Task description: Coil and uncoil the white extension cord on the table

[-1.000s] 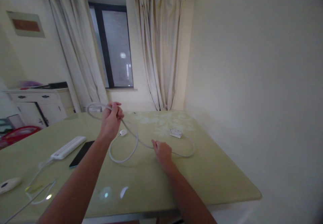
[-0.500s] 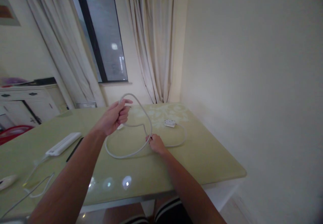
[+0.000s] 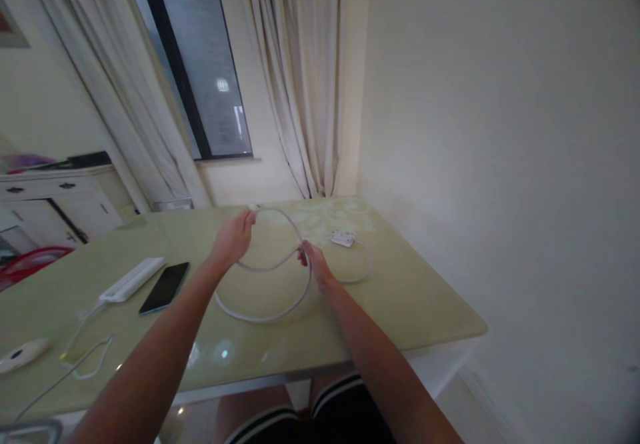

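A white power cable [image 3: 267,318] curves in loops over the table between my two hands. My left hand [image 3: 235,239] is closed near its far end, and a small white piece [image 3: 254,208], perhaps the plug, shows at the fingertips. My right hand [image 3: 314,261] pinches the cable where the loops meet on the right. From there the cable runs right to a small white power strip [image 3: 343,238] lying on the table beyond that hand.
The greenish table [image 3: 400,304] meets the wall on the right. Left of my left arm lie a longer white power strip [image 3: 133,279], a black phone [image 3: 165,288], a white mouse-shaped object [image 3: 24,355] and a thin cord [image 3: 103,344]. A red chair [image 3: 35,261] stands beyond.
My left hand has lowered from the raised loop and now grips near the cable's far end. My right hand has moved slightly up and right with the cable. More of the phone shows.
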`<action>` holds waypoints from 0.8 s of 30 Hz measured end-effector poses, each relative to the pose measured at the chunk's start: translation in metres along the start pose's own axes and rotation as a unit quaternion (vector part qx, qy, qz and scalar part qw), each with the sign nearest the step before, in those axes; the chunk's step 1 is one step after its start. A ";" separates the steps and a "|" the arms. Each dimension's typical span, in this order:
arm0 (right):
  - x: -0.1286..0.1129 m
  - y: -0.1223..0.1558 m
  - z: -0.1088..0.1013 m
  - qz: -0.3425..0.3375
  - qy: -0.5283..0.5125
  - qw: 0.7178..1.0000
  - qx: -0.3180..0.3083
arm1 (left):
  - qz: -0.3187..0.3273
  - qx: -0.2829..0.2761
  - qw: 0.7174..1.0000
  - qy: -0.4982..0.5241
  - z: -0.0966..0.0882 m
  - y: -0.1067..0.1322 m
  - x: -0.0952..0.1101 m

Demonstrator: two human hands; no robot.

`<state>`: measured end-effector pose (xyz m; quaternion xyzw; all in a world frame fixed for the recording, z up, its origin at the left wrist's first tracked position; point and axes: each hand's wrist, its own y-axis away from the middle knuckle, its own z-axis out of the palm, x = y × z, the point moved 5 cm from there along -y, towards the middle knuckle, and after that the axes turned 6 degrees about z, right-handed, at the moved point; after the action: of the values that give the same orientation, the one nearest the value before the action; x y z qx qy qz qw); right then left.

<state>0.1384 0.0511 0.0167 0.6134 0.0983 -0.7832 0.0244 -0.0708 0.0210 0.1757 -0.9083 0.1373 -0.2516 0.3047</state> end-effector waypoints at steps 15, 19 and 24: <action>0.012 -0.004 -0.008 0.087 -0.102 0.990 0.055 | -0.310 0.095 0.736 0.594 0.125 0.070 -0.031; 0.019 -0.006 -0.008 0.097 -0.095 0.990 0.047 | -0.289 0.079 0.809 0.505 0.153 0.091 -0.043; 0.022 -0.004 -0.012 0.113 -0.113 0.986 0.051 | -0.176 0.054 0.923 0.338 0.152 0.100 -0.042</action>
<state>0.1435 0.0589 -0.0066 0.5287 -0.0152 -0.8436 0.0927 -0.0336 0.0340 -0.0071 -0.7609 0.0561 -0.6004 0.2394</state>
